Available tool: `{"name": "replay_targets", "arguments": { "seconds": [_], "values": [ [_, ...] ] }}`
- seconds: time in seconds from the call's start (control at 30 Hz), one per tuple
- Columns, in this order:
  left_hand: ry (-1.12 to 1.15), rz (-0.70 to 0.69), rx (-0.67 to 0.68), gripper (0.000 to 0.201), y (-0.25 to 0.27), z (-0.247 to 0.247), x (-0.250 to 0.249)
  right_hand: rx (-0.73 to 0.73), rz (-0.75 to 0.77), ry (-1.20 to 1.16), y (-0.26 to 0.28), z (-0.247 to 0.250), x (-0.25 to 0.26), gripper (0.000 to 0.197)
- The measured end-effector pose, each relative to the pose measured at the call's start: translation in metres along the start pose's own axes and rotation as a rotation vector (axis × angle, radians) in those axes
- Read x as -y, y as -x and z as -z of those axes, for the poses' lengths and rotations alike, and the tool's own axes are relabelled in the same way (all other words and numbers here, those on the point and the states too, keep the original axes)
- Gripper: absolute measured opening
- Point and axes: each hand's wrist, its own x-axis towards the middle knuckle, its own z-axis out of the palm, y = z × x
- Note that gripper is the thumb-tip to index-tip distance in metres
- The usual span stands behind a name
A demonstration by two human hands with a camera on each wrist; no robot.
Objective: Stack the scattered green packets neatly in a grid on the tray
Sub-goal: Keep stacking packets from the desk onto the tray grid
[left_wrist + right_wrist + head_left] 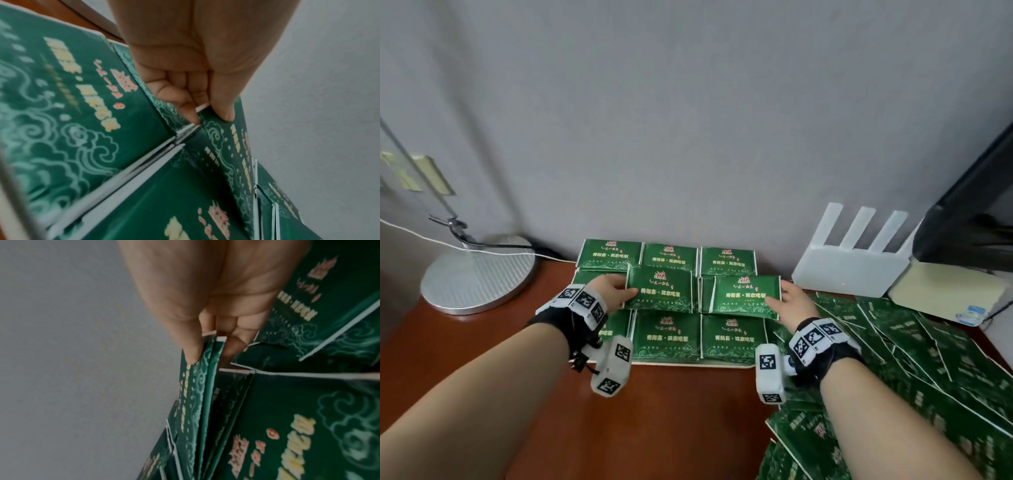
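Note:
Green packets lie in a grid of rows on a pale tray (688,364) against the wall. My left hand (616,291) pinches a green packet (661,289) by its left edge, thumb on top, just above the middle row; the left wrist view shows thumb and fingers (224,112) clamped on that packet (232,146). My right hand (791,301) pinches another packet (744,296) by its right edge over the middle right cell; in the right wrist view the thumb (191,353) presses on its top face (191,394). A heap of scattered packets (914,356) lies to the right.
A round lamp base (477,274) with a cable stands at the back left. A white router (849,270) and a pale flat box (941,294) sit at the back right, under a dark monitor (969,212). The brown tabletop (654,421) lies in front of the tray.

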Motion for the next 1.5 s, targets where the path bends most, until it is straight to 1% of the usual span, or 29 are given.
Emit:
{"name": "replay_targets", "arguments": {
  "seconds": [0.07, 0.13, 0.27, 0.3, 0.5, 0.6, 0.83, 1.03, 1.1, 1.2, 1.3, 1.4, 1.5],
  "values": [
    [-0.037, 0.015, 0.03, 0.03, -0.014, -0.004, 0.0, 0.003, -0.016, -0.011, -0.014, -0.007, -0.003, 0.039],
    [-0.027, 0.038, 0.036, 0.029, -0.024, -0.005, 0.0, -0.009, -0.029, 0.003, -0.023, -0.01, -0.005, 0.041],
    [-0.012, 0.077, 0.017, 0.03, -0.03, -0.009, 0.001, -0.038, -0.08, 0.07, -0.029, -0.014, -0.015, 0.054],
    [-0.01, 0.082, 0.006, 0.029, -0.031, -0.01, 0.001, -0.045, -0.083, 0.071, -0.031, -0.015, -0.017, 0.054],
    [0.046, 0.099, -0.03, 0.025, -0.037, -0.011, -0.001, -0.095, -0.079, 0.101, -0.04, -0.017, -0.021, 0.038],
    [0.057, 0.115, -0.043, 0.024, -0.04, -0.011, -0.004, -0.089, -0.069, 0.116, -0.043, -0.018, -0.021, 0.037],
    [0.093, 0.131, -0.019, 0.023, -0.041, -0.013, -0.006, -0.089, -0.059, 0.137, -0.047, -0.021, -0.023, 0.037],
    [0.103, 0.13, -0.073, 0.02, -0.034, -0.01, -0.007, -0.054, -0.045, 0.147, -0.04, -0.012, -0.027, 0.037],
    [0.025, 0.098, -0.093, 0.025, -0.027, -0.005, -0.007, -0.064, -0.025, 0.182, -0.032, -0.001, -0.025, 0.036],
    [-0.082, 0.029, -0.119, 0.04, -0.006, 0.004, -0.016, -0.082, 0.003, 0.227, -0.012, 0.023, -0.02, 0.035],
    [-0.152, -0.054, -0.09, 0.049, 0.019, 0.004, -0.029, -0.091, 0.013, 0.304, 0.015, 0.055, -0.015, 0.036],
    [-0.281, -0.155, 0.008, 0.047, 0.053, -0.01, -0.049, -0.098, 0.013, 0.426, 0.047, 0.092, -0.02, 0.038],
    [-0.426, -0.256, 0.076, 0.039, 0.09, -0.033, -0.07, -0.114, 0.003, 0.535, 0.082, 0.129, -0.034, 0.039]
  ]
}}
